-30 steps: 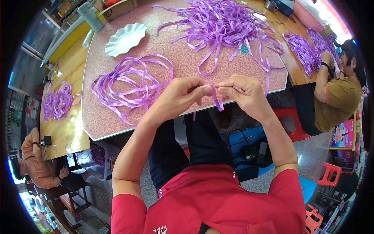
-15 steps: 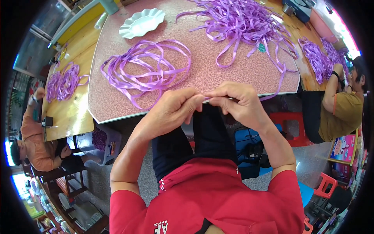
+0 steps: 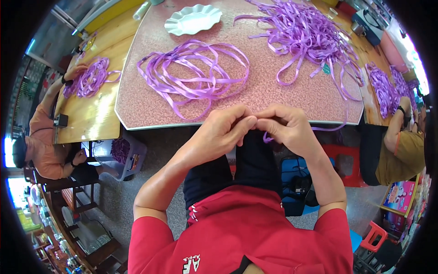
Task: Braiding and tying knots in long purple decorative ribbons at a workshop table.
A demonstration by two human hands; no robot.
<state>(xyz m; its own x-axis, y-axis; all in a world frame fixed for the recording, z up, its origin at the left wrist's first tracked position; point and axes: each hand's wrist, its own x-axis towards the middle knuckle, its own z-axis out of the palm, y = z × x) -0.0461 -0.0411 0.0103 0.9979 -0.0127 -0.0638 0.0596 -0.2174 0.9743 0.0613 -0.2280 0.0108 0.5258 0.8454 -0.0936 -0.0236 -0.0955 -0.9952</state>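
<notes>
Since the earlier frame, a curl of purple ribbon has emerged beneath the right grip, just off the near edge of the tabletop. Left grip and right grip are pinched narrow on the ribbon, fingertips meeting; the exact clasp point is hidden. Keep both pinches close and the strand untwisted.

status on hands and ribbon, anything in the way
Left hand, right hand: pinched, tips together. Purple ribbon: bit showing under right hand, pinched part hidden. Ribbon coil beyond left hand; no obstruction seen.
</notes>
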